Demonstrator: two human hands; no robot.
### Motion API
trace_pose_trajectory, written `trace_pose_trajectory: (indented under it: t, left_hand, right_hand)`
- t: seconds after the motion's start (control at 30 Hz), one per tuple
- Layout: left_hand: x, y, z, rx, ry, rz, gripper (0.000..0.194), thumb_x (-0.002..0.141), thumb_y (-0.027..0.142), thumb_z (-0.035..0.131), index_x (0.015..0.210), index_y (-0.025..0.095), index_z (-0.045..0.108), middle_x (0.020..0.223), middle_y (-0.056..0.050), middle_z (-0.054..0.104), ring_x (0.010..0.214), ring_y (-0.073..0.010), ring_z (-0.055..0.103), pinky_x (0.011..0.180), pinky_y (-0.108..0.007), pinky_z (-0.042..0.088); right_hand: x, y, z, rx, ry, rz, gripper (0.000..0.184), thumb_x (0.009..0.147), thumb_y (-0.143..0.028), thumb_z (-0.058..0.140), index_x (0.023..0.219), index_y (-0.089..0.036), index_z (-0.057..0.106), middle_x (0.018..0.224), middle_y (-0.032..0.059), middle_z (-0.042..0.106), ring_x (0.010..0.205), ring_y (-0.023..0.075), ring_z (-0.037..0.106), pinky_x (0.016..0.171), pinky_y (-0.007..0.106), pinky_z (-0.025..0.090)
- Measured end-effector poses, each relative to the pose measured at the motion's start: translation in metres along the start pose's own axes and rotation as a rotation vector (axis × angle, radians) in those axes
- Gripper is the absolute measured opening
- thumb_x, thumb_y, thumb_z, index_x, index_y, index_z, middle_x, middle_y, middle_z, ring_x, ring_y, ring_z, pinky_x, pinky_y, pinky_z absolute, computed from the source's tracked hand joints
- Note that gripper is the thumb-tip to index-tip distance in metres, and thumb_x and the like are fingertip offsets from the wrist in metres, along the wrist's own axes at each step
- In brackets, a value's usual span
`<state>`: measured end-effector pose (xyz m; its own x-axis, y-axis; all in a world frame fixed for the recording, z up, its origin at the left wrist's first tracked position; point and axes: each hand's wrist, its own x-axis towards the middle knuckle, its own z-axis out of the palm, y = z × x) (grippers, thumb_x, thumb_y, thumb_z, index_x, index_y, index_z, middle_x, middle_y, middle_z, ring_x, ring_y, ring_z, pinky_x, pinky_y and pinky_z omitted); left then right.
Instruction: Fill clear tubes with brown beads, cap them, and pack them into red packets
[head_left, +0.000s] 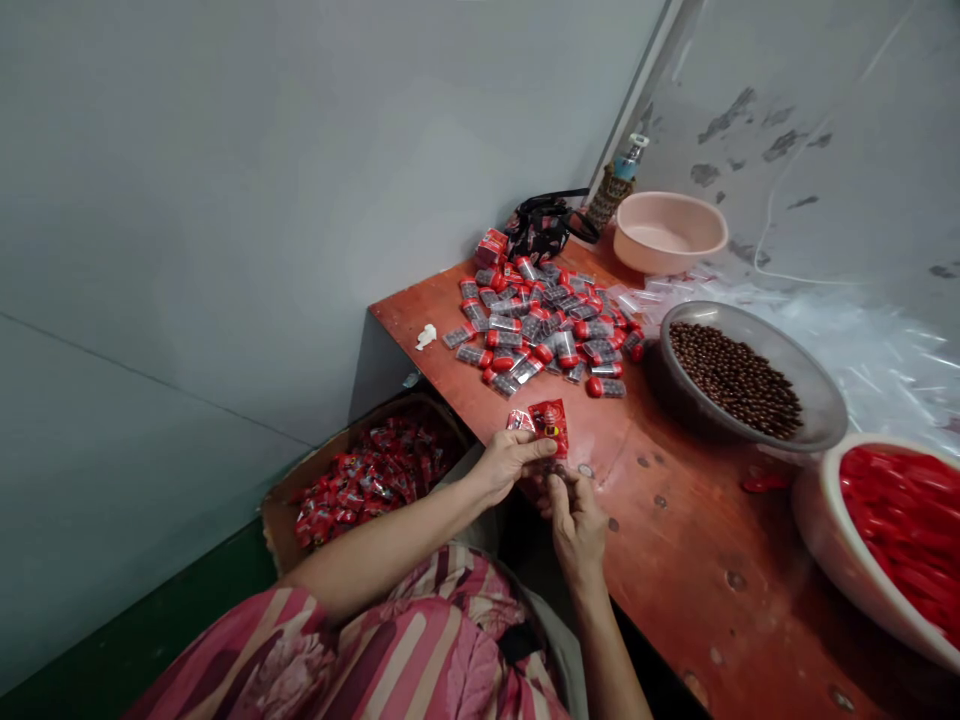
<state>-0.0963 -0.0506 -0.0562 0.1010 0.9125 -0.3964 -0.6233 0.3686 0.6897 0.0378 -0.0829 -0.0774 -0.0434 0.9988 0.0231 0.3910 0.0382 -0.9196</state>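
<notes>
My left hand [511, 464] is closed, its thumb and fingers pinching a small red printed packet [551, 425] over the table's front edge. Just below the packet, my right hand [579, 520] has its thumb and fingers pressed together around something small and dark that I cannot make out. Another small red-and-white wrapper [520, 421] shows behind my left fingers. Past both hands lies a loose heap of small clear containers [536, 325] with red caps and dark contents.
A grey bowl of brown balls [821, 400] and a white bowl of red pieces [825, 500] stand on the red table [675, 560] at right. Clear plastic bags [885, 350], a pink basin [667, 260], a bottle [615, 185] and a black bag [536, 230] lie behind. A carton of red packets [281, 530] sits lower left.
</notes>
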Motion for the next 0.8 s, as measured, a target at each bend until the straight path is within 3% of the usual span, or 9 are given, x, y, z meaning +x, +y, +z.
trace_pose_trajectory:
  t: [0.17, 0.23, 0.4, 0.57, 0.67, 0.8]
  left_hand:
    - [-0.0005, 0.0052, -0.0010, 0.056, -0.067, -0.035, 0.031, 0.056, 0.032, 0.075, 0.066, 0.005, 0.065, 0.060, -0.006, 0.063, 0.053, -0.0116, 0.058, 0.057, -0.025, 0.046]
    - [0.0000, 0.0055, -0.0015, 0.076, -0.082, -0.055, 0.031, 0.055, 0.033, 0.076, 0.065, 0.005, 0.065, 0.060, -0.006, 0.063, 0.054, -0.0115, 0.058, 0.058, -0.025, 0.046]
    - [-0.0023, 0.0031, 0.0030, 0.109, -0.016, -0.030, 0.032, 0.051, 0.034, 0.077, 0.064, 0.007, 0.065, 0.058, -0.004, 0.062, 0.051, -0.0107, 0.056, 0.056, -0.025, 0.045]
    - [-0.0066, 0.0040, 0.0072, 0.072, -0.013, -0.018, 0.033, 0.055, 0.037, 0.075, 0.063, 0.006, 0.063, 0.057, -0.004, 0.061, 0.049, -0.0099, 0.054, 0.051, -0.023, 0.042]
    - [-0.0051, 0.0019, 0.0054, 0.013, -0.042, -0.003, 0.033, 0.058, 0.037, 0.074, 0.063, 0.007, 0.061, 0.056, -0.003, 0.059, 0.048, -0.0089, 0.053, 0.049, -0.022, 0.040]
    - [-0.0035, -0.0036, 0.0052, 0.021, 0.011, -0.014, 0.034, 0.053, 0.035, 0.077, 0.064, 0.007, 0.062, 0.057, -0.003, 0.059, 0.049, -0.0096, 0.054, 0.051, -0.022, 0.042]
  right_hand:
    - [-0.0004, -0.0042, 0.0012, 0.358, -0.165, 0.140, 0.026, 0.084, -0.044, 0.044, 0.081, -0.019, 0.052, 0.062, 0.0001, 0.060, 0.043, 0.0109, 0.052, 0.039, 0.022, 0.042]
    - [-0.0012, -0.0045, 0.0020, 0.413, -0.160, 0.168, 0.028, 0.084, -0.046, 0.044, 0.077, -0.019, 0.050, 0.062, 0.0003, 0.060, 0.042, 0.0106, 0.051, 0.038, 0.021, 0.041]
    - [-0.0040, -0.0039, 0.0031, 0.107, 0.056, 0.084, 0.026, 0.079, -0.044, 0.052, 0.083, -0.019, 0.056, 0.056, -0.0005, 0.059, 0.046, 0.0129, 0.054, 0.047, 0.024, 0.046]
    - [-0.0035, -0.0061, 0.0047, 0.370, -0.063, 0.152, 0.029, 0.082, -0.046, 0.047, 0.074, -0.018, 0.052, 0.060, 0.0003, 0.061, 0.041, 0.0097, 0.050, 0.037, 0.020, 0.040]
    - [-0.0042, -0.0072, 0.0054, 0.264, -0.012, 0.114, 0.026, 0.082, -0.043, 0.049, 0.081, -0.017, 0.055, 0.056, -0.0014, 0.059, 0.042, 0.0105, 0.052, 0.040, 0.022, 0.043]
    - [-0.0066, -0.0078, 0.0064, 0.013, 0.095, 0.011, 0.027, 0.082, -0.042, 0.049, 0.091, -0.017, 0.057, 0.060, 0.0005, 0.061, 0.049, 0.0139, 0.056, 0.049, 0.026, 0.047]
